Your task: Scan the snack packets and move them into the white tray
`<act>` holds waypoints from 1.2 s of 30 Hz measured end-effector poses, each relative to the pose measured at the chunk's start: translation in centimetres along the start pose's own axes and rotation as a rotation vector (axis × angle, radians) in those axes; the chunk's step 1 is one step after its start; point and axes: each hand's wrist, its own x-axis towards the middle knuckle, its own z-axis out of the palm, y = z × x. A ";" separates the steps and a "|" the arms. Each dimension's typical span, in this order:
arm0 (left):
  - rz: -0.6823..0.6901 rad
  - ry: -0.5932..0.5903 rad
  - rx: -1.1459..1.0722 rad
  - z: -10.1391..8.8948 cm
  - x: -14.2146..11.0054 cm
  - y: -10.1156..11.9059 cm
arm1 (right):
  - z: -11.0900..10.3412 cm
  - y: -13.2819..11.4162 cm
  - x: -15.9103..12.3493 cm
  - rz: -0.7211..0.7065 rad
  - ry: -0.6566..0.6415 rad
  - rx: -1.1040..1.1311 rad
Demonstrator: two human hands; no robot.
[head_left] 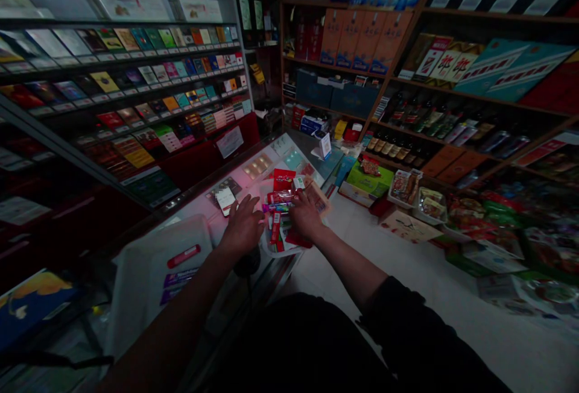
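A white plastic basket [277, 254] full of small, brightly coloured packets stands on the glass counter. My left hand [243, 224] is at its left side, fingers spread, with nothing visible in it. Just beyond those fingers lies a phone [225, 201] with a lit screen. Over the basket's right part is my right hand [307, 217], its fingers bent down among the packets; whatever they pinch is hidden. Beneath and beside it show a red packet [275, 227], a purple packet [278, 207] and another red packet [284, 179].
On the left, a larger white bin [122, 287] holds a red tube [184, 256] and purple packs [178, 278]. A QR-code stand [324, 146] is farther along the counter. Cigarette shelves [149, 55] rise behind it. Boxed snacks [368, 179] sit on the floor to the right.
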 end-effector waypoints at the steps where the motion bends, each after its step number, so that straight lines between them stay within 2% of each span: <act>1: 0.008 -0.007 -0.007 0.3 0.5 0.8 | 0.1 0.9 -0.1 0.017 -0.017 0.003; 4: 0.019 -0.025 -0.019 1.6 1.6 3.1 | 0.4 3.3 -0.5 0.041 -0.047 0.016; 8: 0.024 -0.019 -0.050 4.1 2.6 5.5 | 0.8 5.7 -0.7 0.037 -0.023 -0.013; 12: -0.015 0.003 -0.036 6.6 2.9 7.3 | 1.2 7.1 -0.5 0.031 -0.010 -0.008; 15: -0.044 0.011 -0.004 7.7 2.9 8.1 | 1.3 7.7 -0.2 0.015 -0.021 0.009; 22: -0.154 -0.006 -0.013 8.8 3.2 9.3 | 1.8 8.0 0.4 -0.029 -0.088 -0.020; 29: -0.255 -0.060 -0.052 10.1 3.0 10.1 | 2.3 7.4 0.2 -0.043 -0.059 0.032; 36: -0.323 -0.032 -0.119 8.8 3.1 9.6 | 1.0 6.6 -0.1 0.003 -0.017 0.103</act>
